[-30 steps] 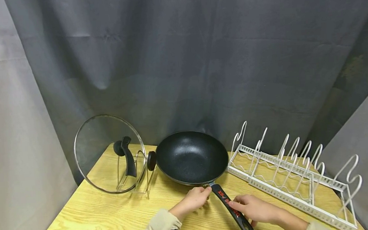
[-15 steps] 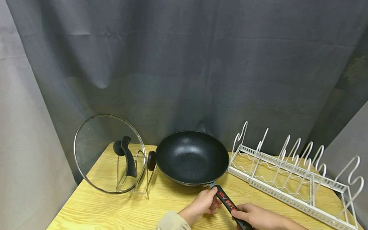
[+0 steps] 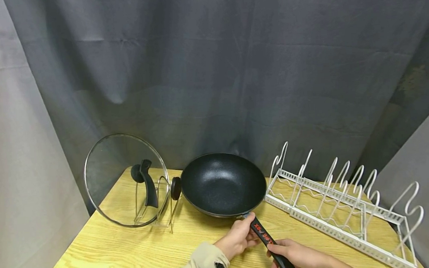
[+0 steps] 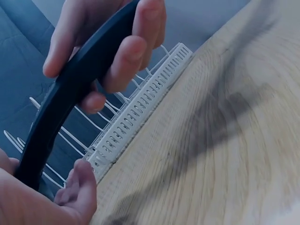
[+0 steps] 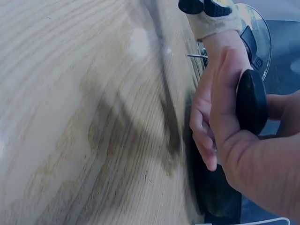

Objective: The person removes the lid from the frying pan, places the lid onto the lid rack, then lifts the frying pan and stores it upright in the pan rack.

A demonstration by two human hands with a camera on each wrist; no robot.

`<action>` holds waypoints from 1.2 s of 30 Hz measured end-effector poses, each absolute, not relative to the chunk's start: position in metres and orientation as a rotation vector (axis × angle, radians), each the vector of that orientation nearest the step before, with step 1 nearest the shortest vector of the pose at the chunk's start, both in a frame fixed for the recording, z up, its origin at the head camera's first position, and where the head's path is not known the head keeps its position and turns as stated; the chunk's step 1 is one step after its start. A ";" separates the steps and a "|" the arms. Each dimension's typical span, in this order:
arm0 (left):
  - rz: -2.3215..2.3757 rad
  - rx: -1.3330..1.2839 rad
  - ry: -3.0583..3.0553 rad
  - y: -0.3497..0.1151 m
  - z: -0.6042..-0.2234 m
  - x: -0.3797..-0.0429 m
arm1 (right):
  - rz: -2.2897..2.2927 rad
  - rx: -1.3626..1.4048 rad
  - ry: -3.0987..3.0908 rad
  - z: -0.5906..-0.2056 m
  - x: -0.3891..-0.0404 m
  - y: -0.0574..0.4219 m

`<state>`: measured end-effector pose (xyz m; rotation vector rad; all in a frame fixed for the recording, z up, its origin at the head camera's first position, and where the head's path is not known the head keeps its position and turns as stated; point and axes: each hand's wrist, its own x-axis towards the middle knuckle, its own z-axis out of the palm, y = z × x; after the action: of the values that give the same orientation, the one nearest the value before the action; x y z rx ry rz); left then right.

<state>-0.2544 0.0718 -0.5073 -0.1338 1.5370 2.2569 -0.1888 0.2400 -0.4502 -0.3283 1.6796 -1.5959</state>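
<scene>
A black frying pan (image 3: 223, 185) with deep, sloping sides sits at the middle of the table, its handle (image 3: 264, 234) pointing toward me and to the right. My left hand (image 3: 238, 238) holds the handle close to the pan, thumb on top and fingers underneath. Farther down, my right hand (image 3: 297, 256) grips the handle near its end. In the left wrist view the right hand's fingers (image 4: 124, 63) curl round the black handle (image 4: 70, 89), which stands above the tabletop there. The right wrist view shows the handle's end (image 5: 251, 101) within the right hand.
To the left, a glass lid (image 3: 107, 179) with a black handle leans upright in a wire stand (image 3: 172, 220). A white rack (image 3: 329, 229) with several wire dividers stands at the right, close beside the pan. Dark grey curtain (image 3: 210, 68) hangs behind the wooden table (image 3: 107, 257).
My left hand has shifted right, from beside the handle's base onto it, thumb now on top. The right hand's fingers have wrapped under the handle. The pan stays in place.
</scene>
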 end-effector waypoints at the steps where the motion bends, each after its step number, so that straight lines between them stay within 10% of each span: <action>1: 2.266 -0.146 1.525 0.073 -0.507 -0.255 | -1.603 -0.321 1.677 -0.450 -0.188 0.239; 36: 2.456 -0.167 1.236 0.079 -0.502 -0.258 | -1.666 -0.293 1.667 -0.456 -0.184 0.223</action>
<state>-0.2580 0.0792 -0.5016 -0.1672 1.2356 2.4557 -0.1837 0.2227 -0.4563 -0.2933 1.6675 -1.6656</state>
